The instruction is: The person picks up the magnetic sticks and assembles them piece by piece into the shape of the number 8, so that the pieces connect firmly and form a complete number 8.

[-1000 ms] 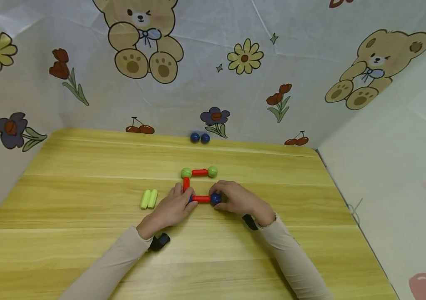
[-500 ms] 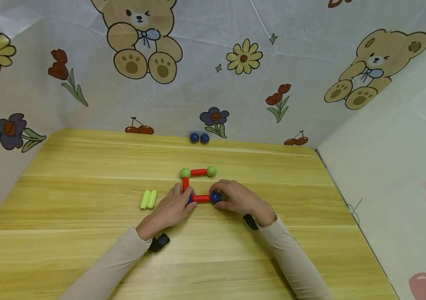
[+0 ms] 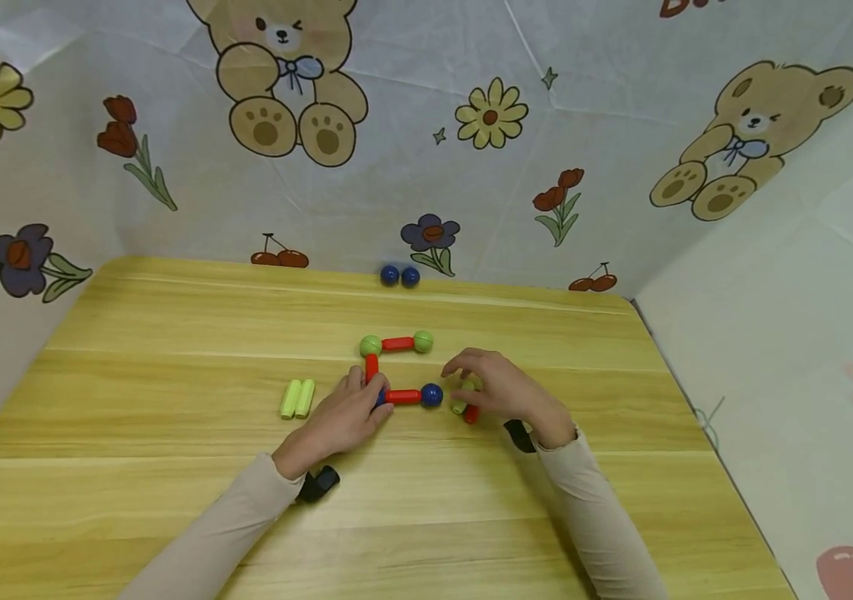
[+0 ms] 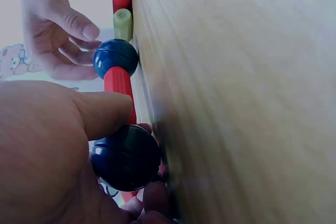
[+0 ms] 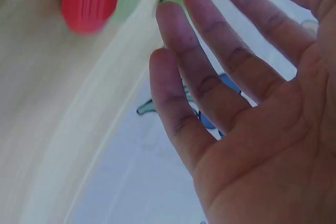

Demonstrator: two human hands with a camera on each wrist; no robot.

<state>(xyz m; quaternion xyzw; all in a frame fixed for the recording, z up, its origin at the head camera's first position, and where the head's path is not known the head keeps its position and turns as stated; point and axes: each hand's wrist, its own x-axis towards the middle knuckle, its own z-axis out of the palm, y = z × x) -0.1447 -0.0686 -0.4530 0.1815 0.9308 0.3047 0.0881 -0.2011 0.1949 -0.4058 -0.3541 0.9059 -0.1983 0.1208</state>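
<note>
My left hand (image 3: 344,412) grips a blue ball (image 4: 126,158) at the near left corner of a magnetic ball-and-rod shape, its thumb lying against a red rod (image 3: 403,397). That rod runs right to a second blue ball (image 3: 431,395). Another red rod (image 3: 371,367) goes back to a green ball (image 3: 371,346), and a third red rod (image 3: 398,343) joins this to a further green ball (image 3: 422,342). My right hand (image 3: 505,387) is apart from the blue ball, fingers spread and holding nothing. Partly hidden below it lie a green rod (image 3: 459,407) and a red rod (image 3: 471,414).
Two light green rods (image 3: 297,399) lie side by side left of the shape. At the table's back edge, two loose blue balls (image 3: 400,276) rest near the printed cloth (image 3: 411,183). The wooden table (image 3: 411,533) extends toward the front.
My right hand has let go of the right blue ball and moved right, over the green and red rods. My left hand stays in place on the corner ball.
</note>
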